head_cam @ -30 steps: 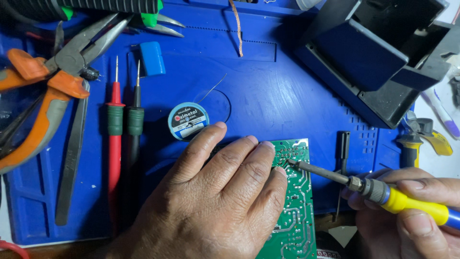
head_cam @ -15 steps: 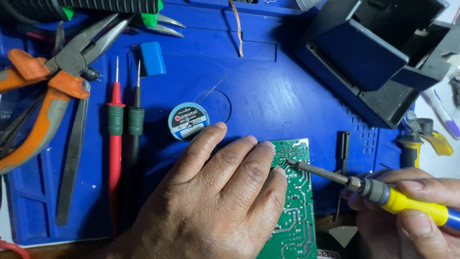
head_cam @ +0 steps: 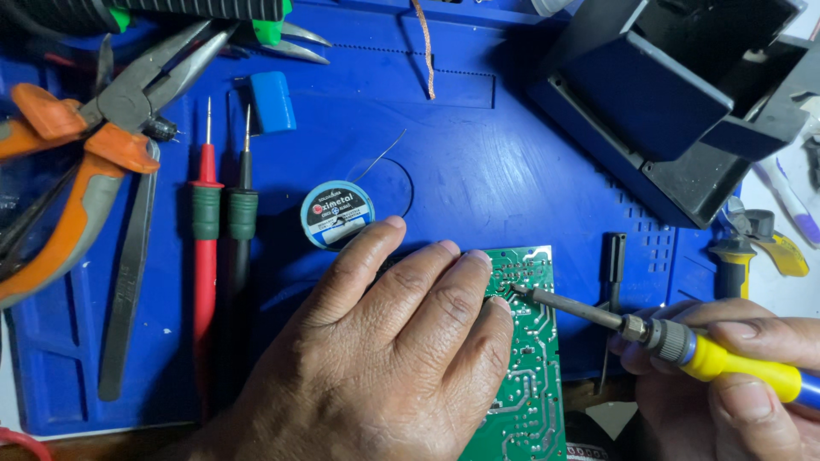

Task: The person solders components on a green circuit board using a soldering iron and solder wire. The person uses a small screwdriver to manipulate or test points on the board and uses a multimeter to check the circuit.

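L hand: mine, lying flat w/ fingers spread a bit, palm down, pressing on the green circuit board; fingertips reach its top-left part.
R hand: fingers wrapped round the yellow grip of the soldering iron, thumb on top.
Iron tip: touching the board's solder side near its upper left, just beside my L fingertips.
Board: lower centre of the blue mat, long side running away from me, bottom end off-frame.
Solder spool: just above my L index finger, wire end curling up to the right.
Probes: red probe & black probe side by side, left of spool, tips pointing away.
Far left: orange-handled pliers, tweezers beneath.
Top right: dark plastic case, open.
Right edge: yellow-handled cutters.
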